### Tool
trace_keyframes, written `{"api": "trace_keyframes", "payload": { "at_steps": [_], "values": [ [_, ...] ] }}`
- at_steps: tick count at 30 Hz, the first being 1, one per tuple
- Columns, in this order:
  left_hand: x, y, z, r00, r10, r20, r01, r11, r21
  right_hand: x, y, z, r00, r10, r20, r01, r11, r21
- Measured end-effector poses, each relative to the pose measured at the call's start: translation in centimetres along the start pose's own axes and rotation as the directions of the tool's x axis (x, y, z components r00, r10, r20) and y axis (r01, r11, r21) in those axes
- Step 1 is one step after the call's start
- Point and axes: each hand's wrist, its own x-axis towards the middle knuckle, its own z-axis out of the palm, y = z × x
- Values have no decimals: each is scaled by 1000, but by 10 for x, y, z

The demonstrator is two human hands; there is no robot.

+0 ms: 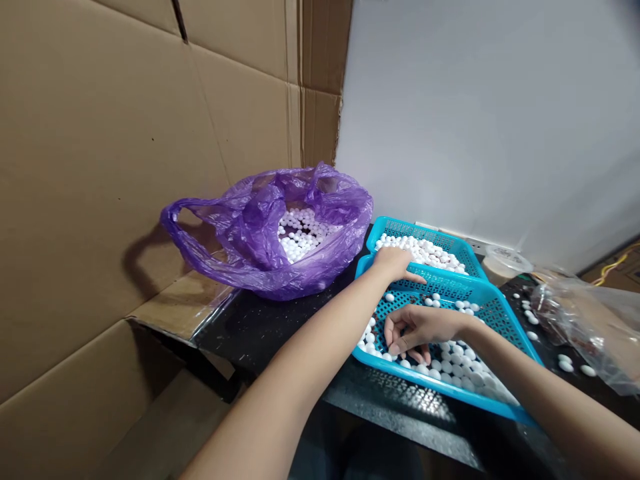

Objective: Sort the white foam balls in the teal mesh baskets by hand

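My left hand grips the far rim of the front blue plastic basket, its thumb reaching inside. Down in that basket, my right hand has its fingers curled, thumb and fingertips together; whatever they pinch is hidden. Small white balls lie around it, most along the near side, with some dark reddish-brown bits among them. Behind stands a second blue basket, holding many white pieces.
An open purple plastic bag with white balls inside sits on the black table at left. Right of the baskets are a lidded plastic cup, loose white balls and a clear plastic bag. Cardboard stands left, a pale wall behind.
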Motion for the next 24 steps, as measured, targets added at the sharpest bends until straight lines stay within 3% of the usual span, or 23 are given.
{"api": "trace_keyframes", "payload": {
  "at_steps": [24],
  "values": [
    [-1, -1, 2, 1000, 2, -6, -2, 1000, 5, 1, -10, 7, 999, 32, -15, -33, 996, -84]
  ]
}}
